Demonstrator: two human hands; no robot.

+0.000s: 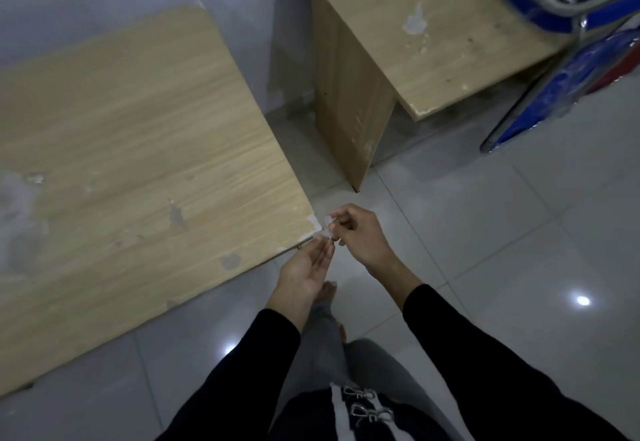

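A: White scrap [327, 224]: where is it sitting?
B: Right hand [356, 236] is pinching it beside the table corner [309, 221].
A: Left hand [306, 267]?
B: Lying open, palm up, just beneath the scrap, holding nothing.

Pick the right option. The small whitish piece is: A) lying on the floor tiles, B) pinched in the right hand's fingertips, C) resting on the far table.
B: the right hand pinches the small whitish piece by the corner of the near table, and the left hand is open.
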